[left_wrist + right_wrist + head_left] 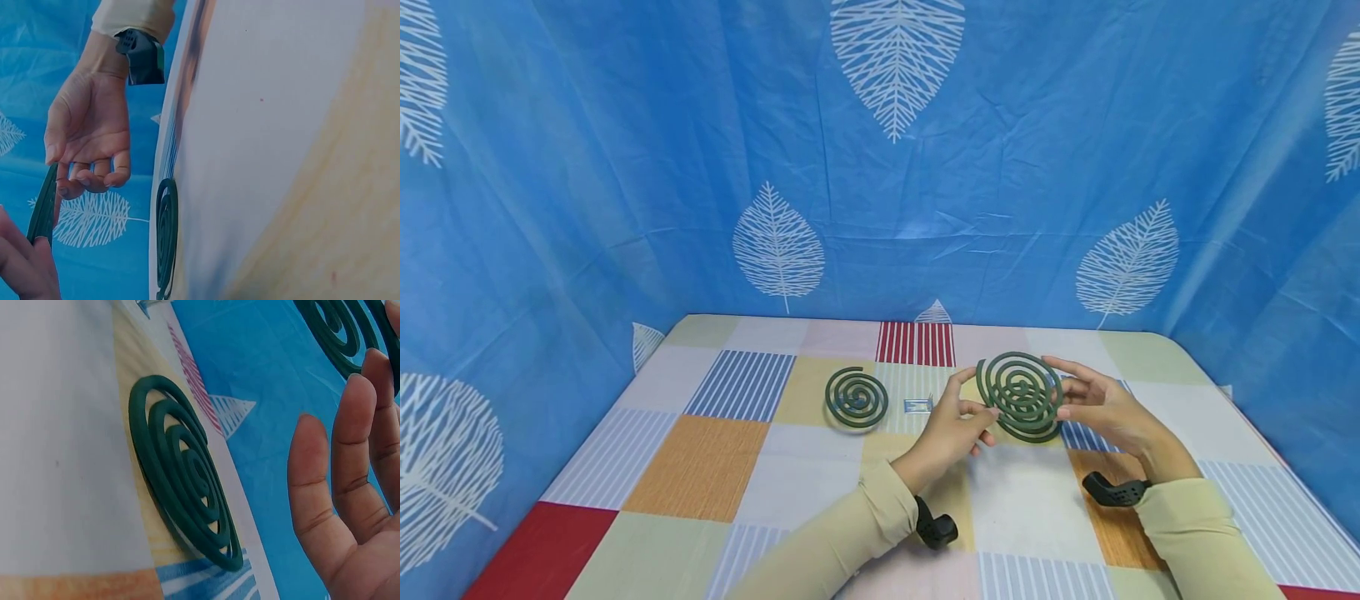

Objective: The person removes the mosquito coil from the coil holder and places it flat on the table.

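Note:
A dark green mosquito coil is held up between both hands, and the left wrist view shows it edge-on above the table. My left hand pinches its left side between thumb and fingers. On the opposite side, my right hand grips the edge with thumb and index finger, the other fingers loosely bent. Beneath the held coil, a second mosquito coil lies on the table, partly covered by it in the head view. In the right wrist view the held coil shows only at the upper right corner.
Another green coil lies on the table left of my left hand. Between it and that hand is a small silvery piece. A patchwork cloth covers the table. Blue leaf-print curtains enclose the back and sides.

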A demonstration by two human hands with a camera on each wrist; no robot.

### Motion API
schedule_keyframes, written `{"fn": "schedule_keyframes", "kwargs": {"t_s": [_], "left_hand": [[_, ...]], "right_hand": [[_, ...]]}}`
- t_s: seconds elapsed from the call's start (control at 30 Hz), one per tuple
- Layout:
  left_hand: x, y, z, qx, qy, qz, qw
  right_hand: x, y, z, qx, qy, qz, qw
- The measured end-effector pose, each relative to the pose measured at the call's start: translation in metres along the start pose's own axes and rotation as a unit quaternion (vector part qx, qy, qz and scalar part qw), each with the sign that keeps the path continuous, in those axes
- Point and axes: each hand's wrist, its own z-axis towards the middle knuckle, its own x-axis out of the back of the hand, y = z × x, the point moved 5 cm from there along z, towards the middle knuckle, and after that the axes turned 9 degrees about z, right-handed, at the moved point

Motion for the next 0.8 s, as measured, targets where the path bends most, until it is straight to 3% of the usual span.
{"fn": "schedule_keyframes", "kwargs": {"t_s": [0.8], "left_hand": [[-0.037,-0.007,0.009,0.037,-0.033,-0.053,0.9973]], "right_hand": [[0.032,0.006,-0.024,-0.016,-0.013,-0.013,0.9997]]}}
